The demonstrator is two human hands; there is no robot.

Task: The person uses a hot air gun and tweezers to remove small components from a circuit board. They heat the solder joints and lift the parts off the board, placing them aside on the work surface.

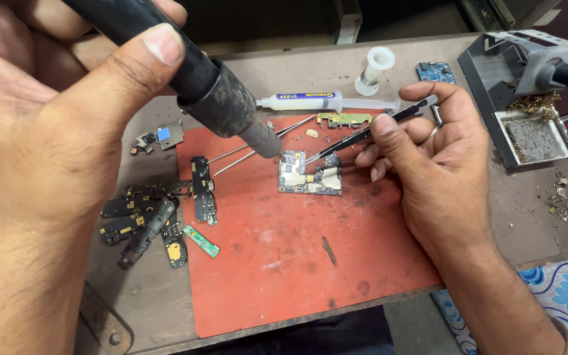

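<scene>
Gripping the hot-air handle (185, 62) in my left hand (54, 131), fingers wrapped around its black barrel and thumb pressed along the top, I have its metal nozzle (264, 140) pointing down just off my thumb tip, close over the small circuit board (309, 173). My right hand (428, 158) pinches a pair of black tweezers (363, 135) between thumb and forefinger, the other fingers curled loosely beneath. The tweezer tips reach out past my fingertips and touch down at the top edge of that board, right beside the nozzle.

The board lies flat on the red mat (297, 263), between my two hands, just ahead of my right knuckles. Two thin metal probes (258, 148) lie on the mat under the nozzle. Below my left hand, a scatter of dark phone parts (146, 223) sits on the bench (527, 223), with one narrow green strip (200, 241) at the mat's edge. Beyond my right fingers lie a flux syringe (323, 102), a gold-coloured bracket (343, 119) and a white spool (376, 69). Farther out past my right thumb stands the soldering stand (514, 98), its tray holding brass wool and a worn sponge. A small blue board (434, 71) rests near the spool.
</scene>
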